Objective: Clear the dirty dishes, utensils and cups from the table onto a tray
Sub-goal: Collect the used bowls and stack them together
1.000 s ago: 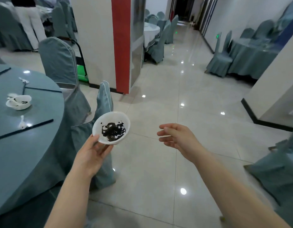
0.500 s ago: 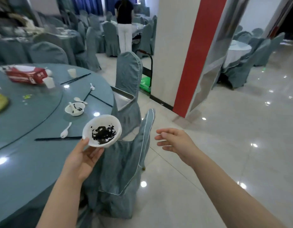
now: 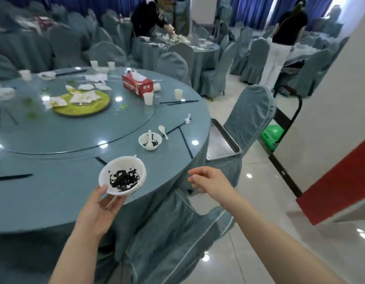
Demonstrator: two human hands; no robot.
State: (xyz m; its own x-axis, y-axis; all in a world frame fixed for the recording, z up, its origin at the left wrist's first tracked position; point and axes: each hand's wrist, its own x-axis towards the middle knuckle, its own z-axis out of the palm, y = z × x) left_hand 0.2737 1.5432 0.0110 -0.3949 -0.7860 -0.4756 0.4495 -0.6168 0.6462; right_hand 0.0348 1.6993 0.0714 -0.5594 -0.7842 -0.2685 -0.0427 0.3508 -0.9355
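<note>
Starting at the far left, chopsticks [image 3: 12, 177] lie flat on the round table [image 3: 54, 201] near its front edge. Farther back, a yellow-green platter [image 3: 85, 107] carries crumpled napkins. A red tissue box [image 3: 137, 85] sits behind it to the right, with two cups [image 3: 148, 98] just beside it.

The left hand [image 3: 97, 212] holds a dirty bowl [image 3: 122, 178] from below, thumb on the near rim, fingers curled under the base. The bowl is lifted above the table edge and contains dark residue.

Behind it, a second bowl [image 3: 150, 141] stands on the table with a white spoon [image 3: 149, 138] inside. Another spoon [image 3: 163, 131] lies just beside it on the cloth.

The right hand [image 3: 210, 181] hovers over the table edge, fingers loosely extended, holding nothing.

Further right, a metal tray [image 3: 222, 140] rests on the seat of a covered chair [image 3: 249, 113], touching the table drape. A black trolley [image 3: 286, 119] stands beyond the chair.
</note>
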